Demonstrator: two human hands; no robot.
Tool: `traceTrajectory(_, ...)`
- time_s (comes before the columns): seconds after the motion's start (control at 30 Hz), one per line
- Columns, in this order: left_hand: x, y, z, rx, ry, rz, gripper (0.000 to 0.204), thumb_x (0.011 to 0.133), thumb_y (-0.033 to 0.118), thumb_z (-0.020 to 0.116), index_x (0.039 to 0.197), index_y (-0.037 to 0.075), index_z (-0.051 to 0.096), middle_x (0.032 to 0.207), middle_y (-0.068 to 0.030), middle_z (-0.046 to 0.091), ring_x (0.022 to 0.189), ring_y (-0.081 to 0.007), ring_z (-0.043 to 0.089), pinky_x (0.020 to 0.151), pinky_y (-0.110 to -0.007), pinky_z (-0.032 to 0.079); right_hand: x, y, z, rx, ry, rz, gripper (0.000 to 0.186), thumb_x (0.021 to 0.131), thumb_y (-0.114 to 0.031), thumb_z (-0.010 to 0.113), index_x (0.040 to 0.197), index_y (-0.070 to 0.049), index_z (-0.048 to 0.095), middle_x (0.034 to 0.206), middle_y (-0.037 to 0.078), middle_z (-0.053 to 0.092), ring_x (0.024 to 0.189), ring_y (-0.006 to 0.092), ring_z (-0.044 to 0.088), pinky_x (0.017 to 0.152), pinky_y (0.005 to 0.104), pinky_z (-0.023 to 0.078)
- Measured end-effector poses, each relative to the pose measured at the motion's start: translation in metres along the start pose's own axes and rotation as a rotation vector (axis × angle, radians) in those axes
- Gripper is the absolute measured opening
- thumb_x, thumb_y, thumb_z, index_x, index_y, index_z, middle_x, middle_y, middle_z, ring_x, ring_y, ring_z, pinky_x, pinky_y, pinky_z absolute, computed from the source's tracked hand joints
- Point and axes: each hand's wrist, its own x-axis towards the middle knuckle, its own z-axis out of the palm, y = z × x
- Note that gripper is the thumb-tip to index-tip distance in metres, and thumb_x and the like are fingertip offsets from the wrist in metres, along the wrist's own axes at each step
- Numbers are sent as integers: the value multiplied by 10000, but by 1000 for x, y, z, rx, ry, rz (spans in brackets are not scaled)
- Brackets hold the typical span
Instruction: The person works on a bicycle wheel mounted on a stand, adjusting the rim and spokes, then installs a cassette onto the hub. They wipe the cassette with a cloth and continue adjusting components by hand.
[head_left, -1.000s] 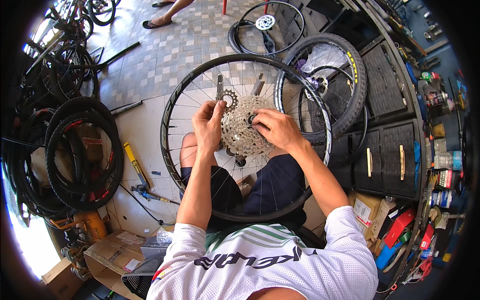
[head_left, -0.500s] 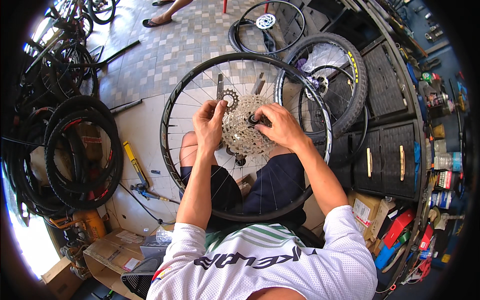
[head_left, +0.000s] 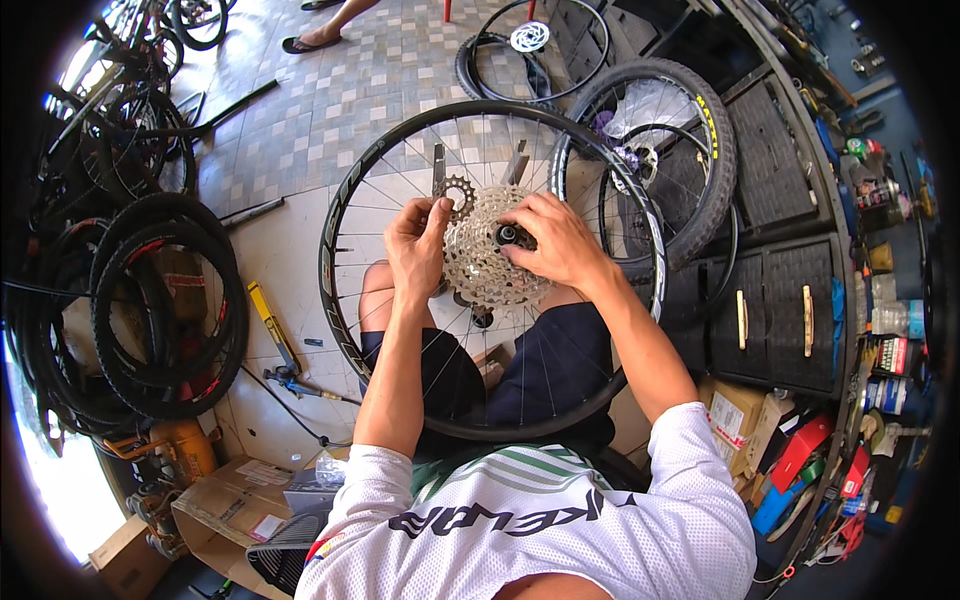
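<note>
From where I stand, I see a person with a bicycle wheel (head_left: pixel 520 433) lying over the lap, above the dark shorts (head_left: pixel 560 360), and the silver gear stack (head_left: pixel 485 280) is facing up in the middle of it. The step in hand seems to me to be work on the small parts at the centre of this stack, though I cannot tell if they are being put on or taken off. The left hand (head_left: pixel 413 248) pinches a small toothed ring (head_left: pixel 459 198) between thumb and fingertips, at the upper left edge of the stack; whether the ring touches the stack, I cannot tell. The right hand (head_left: pixel 562 245) is at the black hub end (head_left: pixel 516 238), with thumb and fingers curled about it, but how firmly they grasp it is not clear to me. In my judgement, the next move calls for a light turn of these fingers, and for a steady left hand, so that the ring does not slip. Both forearms come up from below and lean inward; the left wrist is almost straight, while the right hand points to the left, its back upward.
</note>
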Motion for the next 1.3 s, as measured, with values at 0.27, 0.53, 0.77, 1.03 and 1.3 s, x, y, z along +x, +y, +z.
traceTrajectory(0.27,-2,4,2,-15,-17,-30,245,973,199,720,875,-24,698,739,40,623,661,-23,489,580,-196,380,3,5,-4,122,-20,58,393,773,-212,782,1110,-50,664,1133,122,639,1138,311,579,1029,407,448)
traceTrajectory(0.53,-4,7,2,-91,-63,-95,231,976,188,717,897,-29,703,804,13,678,731,-40,551,664,-204,436,3,11,-3,118,-50,51,434,766,-225,785,1143,-48,664,1158,132,630,1161,319,573,1042,404,443)
traceTrajectory(0.77,-4,7,1,-90,-81,-89,230,978,197,715,901,-20,705,803,18,669,726,-36,536,655,-199,417,4,12,-4,149,-47,48,435,753,-229,792,1133,-54,673,1166,123,630,1156,318,580,1032,402,453)
traceTrajectory(1.03,-4,7,4,-88,-78,-104,235,979,202,714,903,-20,706,802,19,669,722,-33,530,649,-198,412,-1,17,-3,191,-6,58,419,749,-256,828,1105,-76,701,1137,110,630,1142,303,589,1015,394,461)
traceTrajectory(1.3,-5,4,5,-32,-81,-82,222,971,183,723,896,-26,704,796,15,677,705,-30,533,628,-198,409,1,10,-2,88,25,54,442,736,-338,849,1066,-79,707,1098,106,627,1111,304,588,998,410,463)
